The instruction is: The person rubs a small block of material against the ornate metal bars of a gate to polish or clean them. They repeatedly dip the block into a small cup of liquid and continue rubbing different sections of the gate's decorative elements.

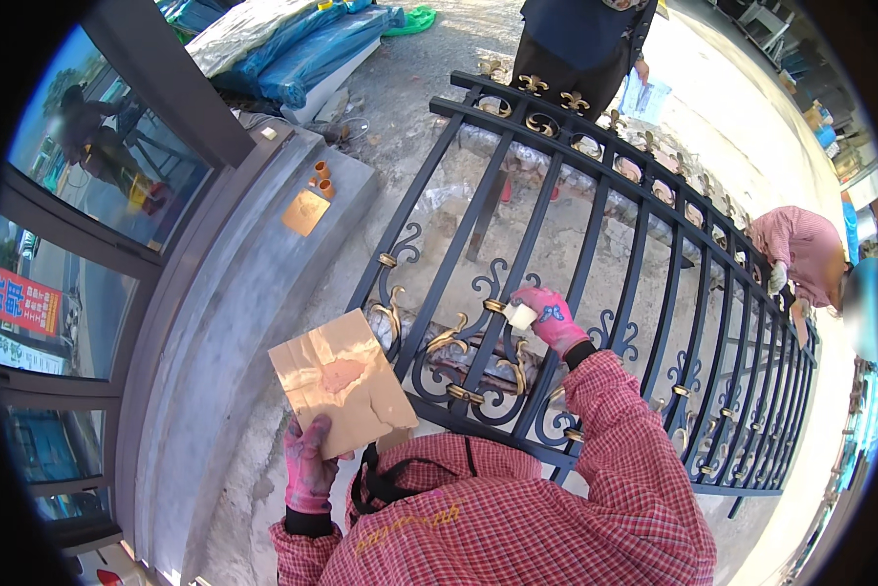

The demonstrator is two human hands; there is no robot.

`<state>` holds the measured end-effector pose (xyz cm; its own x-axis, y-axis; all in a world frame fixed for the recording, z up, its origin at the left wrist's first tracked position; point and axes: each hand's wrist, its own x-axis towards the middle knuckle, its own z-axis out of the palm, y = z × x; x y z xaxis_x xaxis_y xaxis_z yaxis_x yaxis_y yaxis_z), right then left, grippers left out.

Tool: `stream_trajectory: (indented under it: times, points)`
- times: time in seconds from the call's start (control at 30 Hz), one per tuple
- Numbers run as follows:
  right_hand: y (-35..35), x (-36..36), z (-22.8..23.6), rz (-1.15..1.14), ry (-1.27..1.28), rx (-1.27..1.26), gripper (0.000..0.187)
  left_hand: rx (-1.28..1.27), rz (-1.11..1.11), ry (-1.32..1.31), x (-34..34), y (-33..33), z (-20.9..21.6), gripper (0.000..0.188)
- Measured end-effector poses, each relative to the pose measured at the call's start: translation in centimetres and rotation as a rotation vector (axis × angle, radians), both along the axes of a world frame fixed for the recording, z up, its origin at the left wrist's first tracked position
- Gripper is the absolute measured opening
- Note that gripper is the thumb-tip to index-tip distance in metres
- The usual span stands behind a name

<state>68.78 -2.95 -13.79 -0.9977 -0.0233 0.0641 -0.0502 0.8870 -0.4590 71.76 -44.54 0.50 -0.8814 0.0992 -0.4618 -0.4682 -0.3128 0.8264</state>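
Observation:
My left hand, in a pink glove, grips the lower edge of a square piece of brown cardboard with a pinkish-brown smear near its middle. My right hand, also gloved in pink, is closed on a small white sponge-like block. That block is at a gold collar on a bar of the black metal fence panel; whether it touches cannot be made out. Scrollwork around it, such as a curled leaf, is partly gold. The panel lies raised before me, with gold-toned finials along its far rail.
Left, a grey step holds a brown sheet and small orange-brown cups, beside glass doors. One person in dark clothes stands beyond the panel; another in a pink checked top bends over its right end. Blue-wrapped material lies behind.

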Motion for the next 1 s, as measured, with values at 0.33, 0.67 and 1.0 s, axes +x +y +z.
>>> stream_trajectory:
  times: [0.33,0.67,1.0]
  points:
    - [1.2,1.7,-0.4,-0.238,0.145,-0.226,0.042,0.064,-0.004,-0.048,0.5,-0.1,-0.3,0.037]
    - [-6.8,6.4,11.9,-0.525,0.183,-0.948,0.047,0.244,-0.248,-0.074,-1.8,-3.0,-1.3,0.042]
    - [-22.9,4.0,18.5,-0.072,0.079,-0.314,0.036,0.283,-0.406,-0.047,-2.5,-6.3,-1.9,0.041]
